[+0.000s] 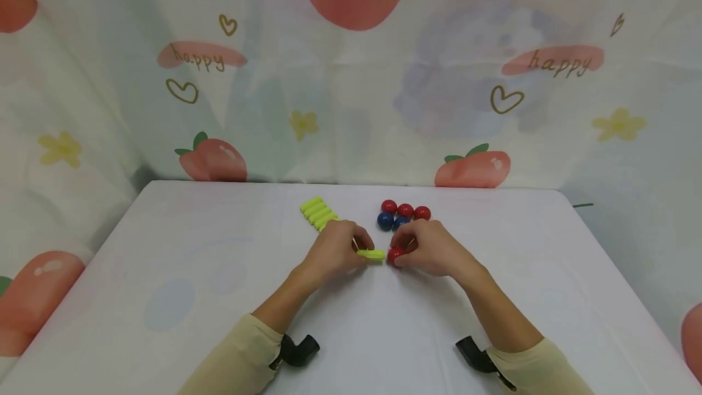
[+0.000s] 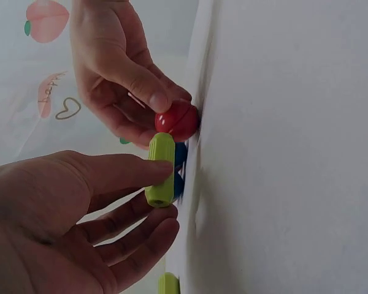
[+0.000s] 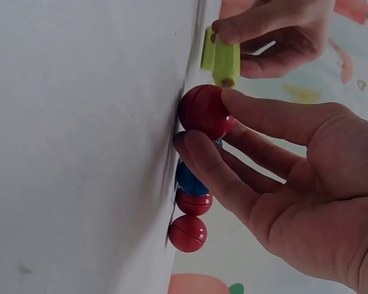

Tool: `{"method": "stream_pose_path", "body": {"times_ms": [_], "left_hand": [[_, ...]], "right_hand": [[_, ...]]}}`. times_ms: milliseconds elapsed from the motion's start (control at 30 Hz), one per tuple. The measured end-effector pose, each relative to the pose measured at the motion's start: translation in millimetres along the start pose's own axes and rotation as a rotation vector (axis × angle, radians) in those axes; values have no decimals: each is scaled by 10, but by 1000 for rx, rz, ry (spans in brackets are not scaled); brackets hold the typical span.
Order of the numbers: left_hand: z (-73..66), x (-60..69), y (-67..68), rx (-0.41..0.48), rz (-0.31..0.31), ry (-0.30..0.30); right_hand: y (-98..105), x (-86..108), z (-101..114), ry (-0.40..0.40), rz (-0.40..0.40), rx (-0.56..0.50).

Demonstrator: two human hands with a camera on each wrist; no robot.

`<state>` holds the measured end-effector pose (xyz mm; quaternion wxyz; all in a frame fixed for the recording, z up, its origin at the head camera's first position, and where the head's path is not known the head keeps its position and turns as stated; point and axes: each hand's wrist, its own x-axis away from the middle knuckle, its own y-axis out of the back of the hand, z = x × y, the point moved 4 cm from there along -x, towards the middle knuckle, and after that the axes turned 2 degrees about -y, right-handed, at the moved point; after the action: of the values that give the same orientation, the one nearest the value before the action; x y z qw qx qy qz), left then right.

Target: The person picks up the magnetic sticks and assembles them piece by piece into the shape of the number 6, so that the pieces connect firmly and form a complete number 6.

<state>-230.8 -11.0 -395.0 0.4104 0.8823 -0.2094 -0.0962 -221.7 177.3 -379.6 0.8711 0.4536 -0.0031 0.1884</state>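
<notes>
As hands pinch, rod, ball between

Head view: right fingers partly hide held red ball, one blue ball.

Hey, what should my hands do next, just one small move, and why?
Probably ease the yellow-green stick against the red ball: the left hand pinches the stick with one end facing the ball, which the right hand holds just beside it.

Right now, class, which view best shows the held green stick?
The left wrist view: the green stick appears large, both ends visible. The head view shows it small; the right wrist view, one end covered.
</notes>
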Motion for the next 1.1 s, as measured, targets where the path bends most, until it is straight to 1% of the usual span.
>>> {"method": "stream_pose_path", "body": {"times_ms": [100,200,333,500,800,1100], "left_hand": [[-37,2,-9,4,11,-10],[-55,10,-15,-5,4,-20],[-65,8,-22,-11,-1,-19],[-50,7,-27,-11,-3,-2],[-1,-3,-36,0,10,1],[14,-6,-33,5,22,-15]], "right_hand": [[-15,-4,10,6,-2,-6],[-26,-6,21,7,-6,-4],[-28,0,28,0,-10,-4],[-41,3,37,0,-15,-3],[-43,-3,57,2,-30,12],[-47,4,61,-12,-27,6]]}}
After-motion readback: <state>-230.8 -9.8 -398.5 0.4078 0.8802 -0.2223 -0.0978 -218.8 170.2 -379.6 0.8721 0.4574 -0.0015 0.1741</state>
